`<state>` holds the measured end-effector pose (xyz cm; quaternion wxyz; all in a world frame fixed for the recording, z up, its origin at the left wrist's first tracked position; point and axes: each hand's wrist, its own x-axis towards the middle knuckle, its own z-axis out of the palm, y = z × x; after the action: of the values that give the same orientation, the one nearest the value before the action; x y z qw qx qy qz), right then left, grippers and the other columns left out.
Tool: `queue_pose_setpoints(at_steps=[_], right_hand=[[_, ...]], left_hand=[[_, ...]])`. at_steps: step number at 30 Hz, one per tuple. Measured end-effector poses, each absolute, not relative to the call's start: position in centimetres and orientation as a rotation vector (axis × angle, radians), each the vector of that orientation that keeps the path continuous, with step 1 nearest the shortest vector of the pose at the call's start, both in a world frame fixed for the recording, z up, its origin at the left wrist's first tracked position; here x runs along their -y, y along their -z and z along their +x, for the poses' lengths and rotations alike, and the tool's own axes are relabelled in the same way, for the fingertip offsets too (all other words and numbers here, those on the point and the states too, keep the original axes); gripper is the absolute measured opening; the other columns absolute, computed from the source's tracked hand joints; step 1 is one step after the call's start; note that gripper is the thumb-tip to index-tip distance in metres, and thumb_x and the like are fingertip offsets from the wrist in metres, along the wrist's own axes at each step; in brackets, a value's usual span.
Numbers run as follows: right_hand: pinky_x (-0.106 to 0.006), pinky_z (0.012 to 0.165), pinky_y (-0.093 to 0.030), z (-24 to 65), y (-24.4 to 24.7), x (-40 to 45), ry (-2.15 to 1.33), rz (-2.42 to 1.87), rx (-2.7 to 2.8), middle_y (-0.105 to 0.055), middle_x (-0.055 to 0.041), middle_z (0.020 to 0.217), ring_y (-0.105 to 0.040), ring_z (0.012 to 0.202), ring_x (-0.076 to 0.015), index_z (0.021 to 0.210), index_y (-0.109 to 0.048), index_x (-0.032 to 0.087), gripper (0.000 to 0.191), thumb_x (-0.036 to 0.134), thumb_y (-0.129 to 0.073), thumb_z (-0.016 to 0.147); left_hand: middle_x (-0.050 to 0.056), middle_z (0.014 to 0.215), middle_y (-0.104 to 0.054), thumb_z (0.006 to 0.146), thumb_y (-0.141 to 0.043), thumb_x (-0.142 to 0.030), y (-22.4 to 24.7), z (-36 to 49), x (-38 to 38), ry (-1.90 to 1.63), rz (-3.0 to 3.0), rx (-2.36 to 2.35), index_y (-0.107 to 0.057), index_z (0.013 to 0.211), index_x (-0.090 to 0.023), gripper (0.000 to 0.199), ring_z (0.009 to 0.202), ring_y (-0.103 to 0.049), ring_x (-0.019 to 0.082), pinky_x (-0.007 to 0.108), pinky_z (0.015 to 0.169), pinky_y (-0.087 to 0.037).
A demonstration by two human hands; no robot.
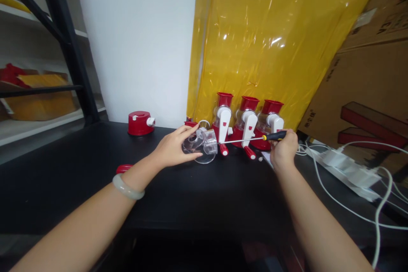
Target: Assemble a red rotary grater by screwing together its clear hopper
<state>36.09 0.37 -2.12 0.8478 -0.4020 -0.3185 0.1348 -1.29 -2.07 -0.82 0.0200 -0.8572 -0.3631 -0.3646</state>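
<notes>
My left hand (170,146) grips a clear plastic grater body (209,142), its thumb and forefinger spread around the piece, which rests on the black tabletop. A screwdriver (274,136) with a black and yellow handle is held in my right hand (284,149). Its long shaft points left, and the tip meets or overlaps the clear body; whether it touches cannot be made out. Just behind the clear body is a ribbed metal drum (204,125). Beside it stand three red and white rotary graters with cranks: one nearest (224,124), a middle one (249,126) and a right one (273,121).
A red suction base (139,124) sits at the back left. Partly behind my left wrist lies a red piece (123,168). On the right are a white power strip (346,170) with cables and a large cardboard box (366,80). Yellow plastic sheeting (267,29) hangs behind the graters.
</notes>
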Motion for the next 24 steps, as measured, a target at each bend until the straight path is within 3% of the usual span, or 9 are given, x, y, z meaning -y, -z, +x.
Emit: queue_pose_setpoints(at_steps=[12,24], right_hand=[[-0.021,0.043,-0.035,34.8,1.7,0.3,-0.261,-0.861,0.642,-0.044,0.0055,0.072,-0.042,0.054,-0.0090,0.082,-0.049,0.025,0.031,0.056,-0.051,0.086],[-0.023,0.045,-0.038,34.3,2.2,0.1,-0.309,-0.846,0.640,-0.043,0.0060,0.069,-0.042,0.052,-0.0096,0.083,-0.050,0.025,0.032,0.056,-0.054,0.085]], left_hand=[[0.011,0.134,-0.058,0.078,-0.075,-0.055,0.8,-1.2,2.2,1.106,-2.655,1.152,-0.041,0.154,-0.030,0.088,0.111,-0.066,0.031,0.046,0.094,-0.055],[0.010,0.130,-0.060,0.077,-0.076,-0.054,0.8,-1.3,2.1,1.091,-2.657,1.138,-0.042,0.154,-0.032,0.086,0.108,-0.067,0.030,0.044,0.092,-0.056]])
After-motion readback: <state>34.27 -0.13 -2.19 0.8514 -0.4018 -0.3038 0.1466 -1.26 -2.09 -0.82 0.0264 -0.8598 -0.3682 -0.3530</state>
